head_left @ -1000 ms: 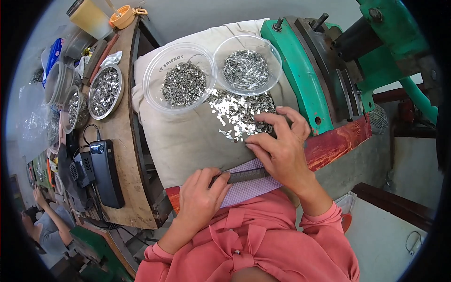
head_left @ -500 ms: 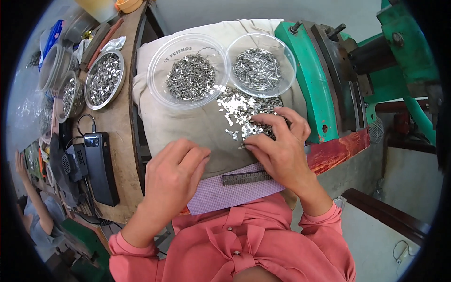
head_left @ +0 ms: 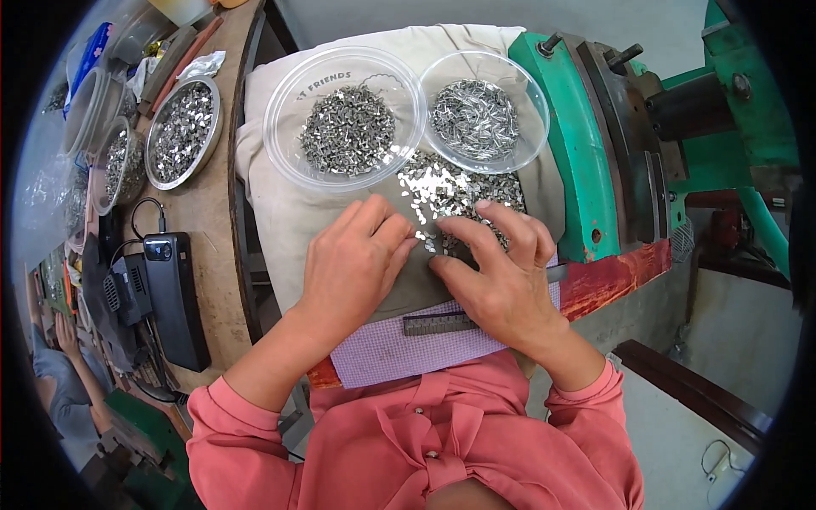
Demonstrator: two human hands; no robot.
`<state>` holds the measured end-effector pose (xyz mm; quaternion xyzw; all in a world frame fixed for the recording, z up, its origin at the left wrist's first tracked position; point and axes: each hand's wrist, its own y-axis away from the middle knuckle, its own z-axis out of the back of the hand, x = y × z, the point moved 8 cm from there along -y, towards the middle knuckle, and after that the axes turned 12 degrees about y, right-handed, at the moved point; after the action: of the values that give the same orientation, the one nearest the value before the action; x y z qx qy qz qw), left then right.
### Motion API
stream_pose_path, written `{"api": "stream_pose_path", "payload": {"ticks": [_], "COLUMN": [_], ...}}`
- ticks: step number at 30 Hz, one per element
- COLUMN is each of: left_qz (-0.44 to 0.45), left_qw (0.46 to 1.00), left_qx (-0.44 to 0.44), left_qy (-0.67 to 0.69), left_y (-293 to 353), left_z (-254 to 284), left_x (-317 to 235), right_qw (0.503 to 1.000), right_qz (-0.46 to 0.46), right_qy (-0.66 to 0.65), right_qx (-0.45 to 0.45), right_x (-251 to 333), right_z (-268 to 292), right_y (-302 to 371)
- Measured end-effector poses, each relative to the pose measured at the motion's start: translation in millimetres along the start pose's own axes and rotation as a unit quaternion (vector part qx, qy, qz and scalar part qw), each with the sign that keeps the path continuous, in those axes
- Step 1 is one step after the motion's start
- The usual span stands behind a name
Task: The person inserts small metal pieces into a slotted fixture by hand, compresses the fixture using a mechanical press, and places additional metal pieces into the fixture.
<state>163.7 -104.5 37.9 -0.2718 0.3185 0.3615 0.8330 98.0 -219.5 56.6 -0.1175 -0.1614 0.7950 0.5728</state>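
My left hand (head_left: 355, 262) and my right hand (head_left: 500, 272) rest side by side on a beige cloth (head_left: 280, 195), fingertips meeting at the near edge of a loose heap of small shiny metal pieces (head_left: 450, 191). Fingers of both hands are curled down onto a few pieces; what lies under the fingertips is hidden. Beyond the heap stand two clear plastic bowls: the left bowl (head_left: 285, 140) holds dark metal parts, the right bowl (head_left: 531, 127) holds thin silvery parts. A dark metal strip (head_left: 438, 324) lies on a checked lilac cloth (head_left: 382, 357) just below my right hand.
A green and red metal machine (head_left: 586, 170) stands at the right. On the wooden bench (head_left: 204, 255) at the left are a metal dish of parts (head_left: 181, 132), more containers and a black device with cables (head_left: 174, 297). Another person (head_left: 59, 374) sits at lower left.
My left hand has left the dark metal strip near my body and moved up to the heap beside my right hand. The right hand has stayed at the heap.
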Motion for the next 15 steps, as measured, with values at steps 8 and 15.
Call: {"api": "stream_pose_path", "payload": {"ticks": [8,15], "left_qz": [0.009,0.003], "left_qw": [1.0,1.0], "left_qx": [0.011,0.008], "left_qy": [-0.026,-0.023], "left_y": [30,38], "left_z": [17,12], "left_x": [-16,-11], "right_qw": [0.999,0.996], "right_qz": [-0.002,-0.017], "right_qy": [-0.048,-0.081], "right_qx": [-0.004,0.023], "right_x": [2,19], "right_z": [12,16], "right_y": [1,34]}}
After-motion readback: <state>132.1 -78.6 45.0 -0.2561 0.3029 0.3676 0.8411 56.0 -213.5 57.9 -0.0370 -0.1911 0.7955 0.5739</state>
